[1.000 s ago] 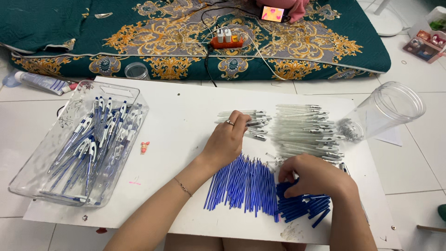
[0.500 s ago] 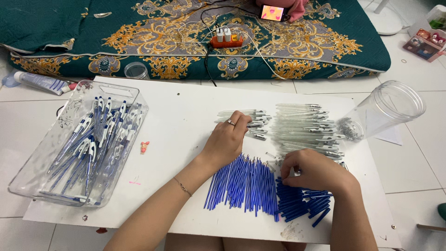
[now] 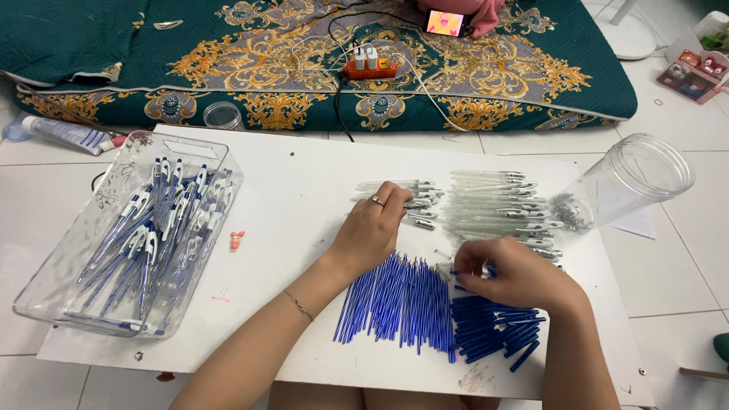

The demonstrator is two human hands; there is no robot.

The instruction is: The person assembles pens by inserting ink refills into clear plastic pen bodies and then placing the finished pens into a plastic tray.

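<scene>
A: The right hand hovers over the blue refills, fingers curled together. What is it gripping?

B: It seems to pinch one thin blue refill at the fingertips, just above the row. The left hand lies palm down with its fingers resting on a few clear pen barrels; whether it actually grasps one cannot be told.

A: How should that pick go well?

B: Probably by lifting a single refill clear of its neighbours, pinched near one end, so the others stay in line on the white board.

A: Which way do the refills run?

B: The main fan lies with long axes roughly toward and away from the person, leaning slightly. The smaller blue pile under the right wrist lies nearly crosswise. The barrels beyond, near the tipped clear jar, also run left to right.

A: And the finished pens?

B: In the clear tray at left.
</scene>
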